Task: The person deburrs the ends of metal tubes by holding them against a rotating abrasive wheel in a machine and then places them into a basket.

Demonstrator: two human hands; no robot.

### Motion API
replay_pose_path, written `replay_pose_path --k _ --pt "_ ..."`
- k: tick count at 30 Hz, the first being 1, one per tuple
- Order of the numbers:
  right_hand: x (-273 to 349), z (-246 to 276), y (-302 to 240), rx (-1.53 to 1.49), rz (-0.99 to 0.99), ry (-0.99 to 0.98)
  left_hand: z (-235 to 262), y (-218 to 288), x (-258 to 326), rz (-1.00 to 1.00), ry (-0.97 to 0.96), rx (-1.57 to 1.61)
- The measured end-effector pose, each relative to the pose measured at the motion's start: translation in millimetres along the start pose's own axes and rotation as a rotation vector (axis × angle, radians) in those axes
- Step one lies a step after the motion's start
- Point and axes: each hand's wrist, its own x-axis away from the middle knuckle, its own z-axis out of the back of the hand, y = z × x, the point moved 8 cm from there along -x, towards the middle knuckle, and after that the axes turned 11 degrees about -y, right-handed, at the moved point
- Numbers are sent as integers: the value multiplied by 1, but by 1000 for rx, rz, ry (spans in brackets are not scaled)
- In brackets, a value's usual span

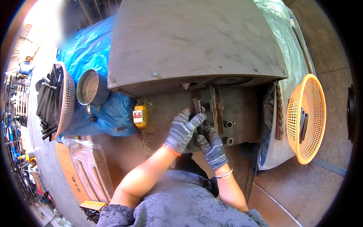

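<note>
A: Where is the dark metal cylinder (pixel 197 105)?

B: Up at the fingers of the left hand (pixel 179 130), which is wrapped round it, with the far end standing clear of the glove

A: And the right hand (pixel 213 148)?

B: Just beside and a little nearer the body, fingers curled close to the lower end; I cannot tell whether it grips too, since the gloves hide that part

A: Which way does its long axis run?

B: Away from the body, nearly straight, toward the grey metal housing (pixel 193 41). The pointed cone (pixel 185 86) under the housing's front edge lies beyond that far end and slightly left, apart from it

A: So which hand is nearer the cone?

B: The left. The upright metal rail (pixel 217 109) is on the other side, just right of the cylinder and near the right hand's fingertips
</note>
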Motion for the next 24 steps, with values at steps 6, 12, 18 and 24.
replay_pose_path --k 6,12,18,24 --pt "-12 -14 13 156 75 68 32 -35 -13 34 -30 108" --pt "-23 -19 20 234 22 94 40 -33 -18 65 27 140" --pt "-40 -22 12 247 5 69 51 -27 -32 36 41 85" --pt "-42 -22 0 294 -60 58 54 -30 -36 37 45 93"
